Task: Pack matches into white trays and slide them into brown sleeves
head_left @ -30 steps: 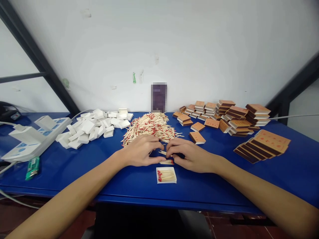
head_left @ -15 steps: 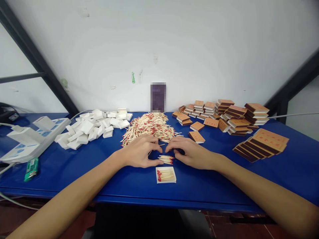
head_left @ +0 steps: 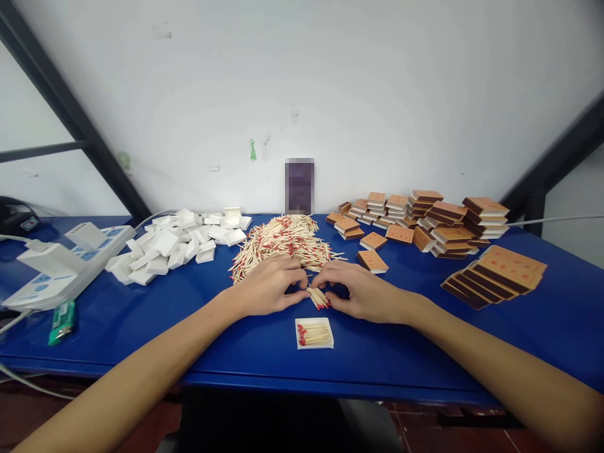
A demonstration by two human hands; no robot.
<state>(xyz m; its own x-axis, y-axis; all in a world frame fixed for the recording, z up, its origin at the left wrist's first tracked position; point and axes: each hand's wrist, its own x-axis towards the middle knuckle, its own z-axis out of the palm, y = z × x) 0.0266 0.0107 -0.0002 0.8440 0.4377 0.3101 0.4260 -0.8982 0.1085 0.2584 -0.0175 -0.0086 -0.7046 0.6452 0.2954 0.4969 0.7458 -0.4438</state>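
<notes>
A small bundle of matches slants between my fingertips, its red heads toward the lower right. My left hand has thumb and forefinger closed in at the plain upper ends. From the other side, my right hand grips the bundle with curled fingers, its thumb by the red heads. Just below lies an open white matchbox tray, partly filled with matches whose heads point left. Behind my hands rises a large heap of loose matches, its near edge partly hidden by them.
White empty trays are piled at the left. Orange-brown matchboxes stand stacked at the back right, with a fanned stack of matchbox sleeves nearer. A power strip and green lighter lie far left on the blue table.
The small bundle has turned from nearly level to slanting, its red heads swinging downward. My fingertips have drawn closer around it. The tray has stayed in place.
</notes>
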